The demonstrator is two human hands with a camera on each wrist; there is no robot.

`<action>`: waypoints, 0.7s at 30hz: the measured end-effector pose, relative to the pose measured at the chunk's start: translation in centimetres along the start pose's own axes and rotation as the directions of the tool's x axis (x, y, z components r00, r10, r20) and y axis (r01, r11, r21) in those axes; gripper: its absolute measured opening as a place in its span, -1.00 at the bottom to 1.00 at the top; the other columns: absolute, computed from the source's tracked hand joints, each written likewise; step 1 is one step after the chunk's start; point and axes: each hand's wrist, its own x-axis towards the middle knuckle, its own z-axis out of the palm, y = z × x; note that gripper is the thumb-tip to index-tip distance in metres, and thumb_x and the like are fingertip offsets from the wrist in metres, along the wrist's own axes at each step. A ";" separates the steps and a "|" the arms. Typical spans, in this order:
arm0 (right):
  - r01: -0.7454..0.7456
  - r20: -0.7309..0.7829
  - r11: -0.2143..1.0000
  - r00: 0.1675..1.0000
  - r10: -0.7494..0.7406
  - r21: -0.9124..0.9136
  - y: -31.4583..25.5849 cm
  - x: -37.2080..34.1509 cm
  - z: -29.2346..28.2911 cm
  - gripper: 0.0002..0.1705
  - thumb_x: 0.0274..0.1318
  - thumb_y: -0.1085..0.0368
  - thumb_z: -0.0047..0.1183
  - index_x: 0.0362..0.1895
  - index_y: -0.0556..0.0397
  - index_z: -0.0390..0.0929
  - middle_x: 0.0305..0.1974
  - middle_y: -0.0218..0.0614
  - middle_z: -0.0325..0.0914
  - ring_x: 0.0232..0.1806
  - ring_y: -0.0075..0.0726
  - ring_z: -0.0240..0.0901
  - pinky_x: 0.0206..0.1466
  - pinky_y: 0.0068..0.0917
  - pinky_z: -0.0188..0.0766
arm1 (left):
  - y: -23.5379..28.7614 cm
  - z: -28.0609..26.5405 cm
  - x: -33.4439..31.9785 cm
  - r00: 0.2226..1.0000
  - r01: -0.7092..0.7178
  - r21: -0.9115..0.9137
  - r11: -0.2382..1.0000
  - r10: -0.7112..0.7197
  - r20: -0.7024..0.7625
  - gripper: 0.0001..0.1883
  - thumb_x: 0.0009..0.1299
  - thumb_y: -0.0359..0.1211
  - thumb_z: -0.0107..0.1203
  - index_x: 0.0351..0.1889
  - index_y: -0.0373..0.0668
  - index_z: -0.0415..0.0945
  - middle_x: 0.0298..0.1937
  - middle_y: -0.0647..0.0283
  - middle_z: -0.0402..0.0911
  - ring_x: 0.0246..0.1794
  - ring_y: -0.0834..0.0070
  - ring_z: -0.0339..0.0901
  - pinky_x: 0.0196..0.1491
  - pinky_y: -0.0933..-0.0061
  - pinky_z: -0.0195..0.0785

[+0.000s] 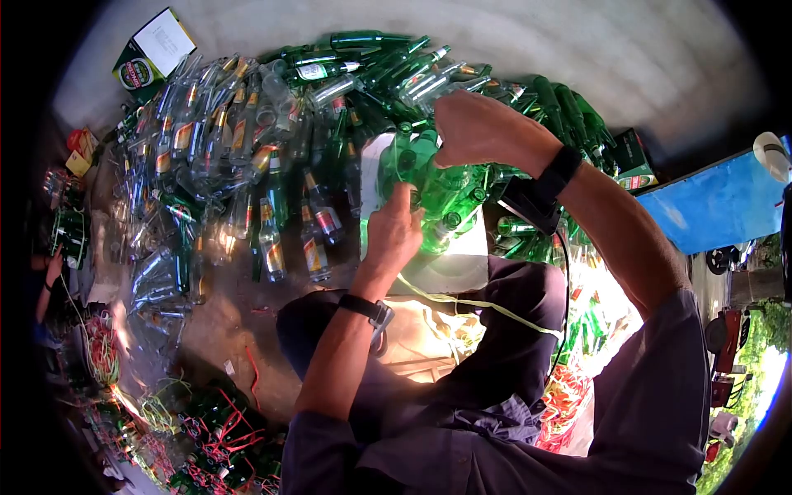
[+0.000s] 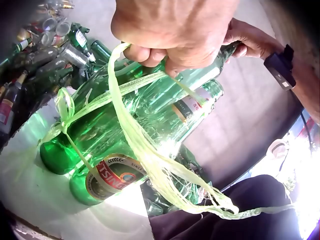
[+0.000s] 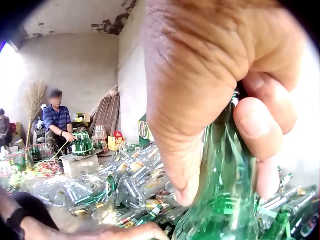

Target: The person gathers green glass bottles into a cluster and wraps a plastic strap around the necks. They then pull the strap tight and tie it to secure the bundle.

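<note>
A cluster of green glass bottles [image 1: 445, 190] stands on a white board [image 1: 470, 266] before the person's knees. Pale green plastic twine [image 2: 140, 137] runs round the bottles and is knotted at one side; a loose length trails over the thigh. The left hand [image 1: 394, 233] is at the near side of the cluster, its fingers curled on the twine against the bottles. From above, the right hand [image 1: 495, 130] grips the neck of a green bottle [image 3: 222, 200] between thumb and fingers. One bottle in the cluster carries a red and black label [image 2: 115, 175].
A large heap of clear and green bottles [image 1: 239, 140] lies beyond and to the left, against a pale wall. Red twine [image 1: 569, 396] is piled at the right. A blue panel [image 1: 701, 202] stands far right. Another person [image 3: 57, 117] sits by bundled bottles across the room.
</note>
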 end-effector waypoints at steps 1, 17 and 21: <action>0.010 0.009 1.000 1.000 -0.010 -0.021 0.0 -0.1 0.0 -0.59 -0.15 0.14 0.34 -0.57 0.33 0.61 -0.50 0.17 0.58 -0.36 0.24 0.61 -0.21 0.01 0.56 | 0.1 0.1 0.0 1.000 0.011 -0.012 1.000 -0.011 0.006 -0.57 0.31 -0.51 0.24 0.08 -0.15 0.32 -0.32 -0.15 0.64 -0.30 -0.26 0.60 -0.30 -0.16 0.45; -0.052 0.058 0.998 0.997 0.050 0.022 1.8 -1.3 -0.3 -0.57 -0.07 0.05 0.38 -0.47 0.25 0.68 -0.47 0.10 0.61 -0.33 0.21 0.62 -0.18 -0.03 0.55 | 0.2 -0.1 0.0 1.000 0.002 -0.008 1.000 -0.002 -0.002 -0.57 0.30 -0.55 0.20 0.09 -0.13 0.32 -0.32 -0.15 0.63 -0.30 -0.26 0.59 -0.30 -0.18 0.43; 0.064 0.081 0.996 0.995 -0.058 -0.064 0.9 -0.6 -0.1 -0.55 -0.07 0.05 0.38 -0.51 0.27 0.65 -0.47 0.14 0.59 -0.36 0.22 0.60 -0.21 -0.01 0.53 | 0.2 -0.1 0.0 1.000 -0.016 -0.003 1.000 0.016 -0.007 -0.58 0.32 -0.55 0.22 0.08 -0.13 0.30 -0.34 -0.15 0.63 -0.30 -0.24 0.61 -0.32 -0.11 0.42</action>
